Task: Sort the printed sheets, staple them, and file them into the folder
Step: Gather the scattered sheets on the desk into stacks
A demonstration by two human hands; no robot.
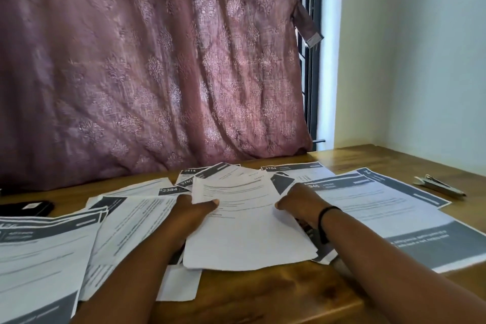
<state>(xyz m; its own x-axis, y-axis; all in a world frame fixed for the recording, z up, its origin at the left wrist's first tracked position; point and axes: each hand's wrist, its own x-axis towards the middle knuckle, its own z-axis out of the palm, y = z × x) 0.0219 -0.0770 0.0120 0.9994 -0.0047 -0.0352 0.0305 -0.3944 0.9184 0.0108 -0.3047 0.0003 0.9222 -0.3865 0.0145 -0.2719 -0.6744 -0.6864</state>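
Holding a small stack of printed sheets [244,221] between both hands, I have it lifted a little over the wooden table [263,294], its near edge drooping toward me. My left hand [190,212] grips the stack's left edge, thumb lying across the top page and the other fingers tucked underneath out of sight, so the hand is clamped on the paper. My right hand [299,204] is on the stack's right edge; the thumb presses at the margin and the knuckles are curled over, though I cannot tell exactly how the fingers sit beneath. A black band [324,218] circles my right wrist.

Around the stack, more sheets are scattered over the table. To the left lies a spread of overlapping pages [50,250] with dark grey headers and footers, reaching to the near left corner of the view. Beyond my hands a fan of pages [200,179] shows white numbers on dark bars; 2384 and 3104 are readable, others are partly covered. To the right, large pages [378,208] with grey bands lie flat, one on another, running under my right forearm.

A stapler [439,185] lies well to the right near the far edge, apart from every sheet. A black object [26,206] sits at the far left, just past the paper; it is too dark to identify. Behind the table hangs a mauve patterned curtain [157,60], with a pale wall [420,60] to its right
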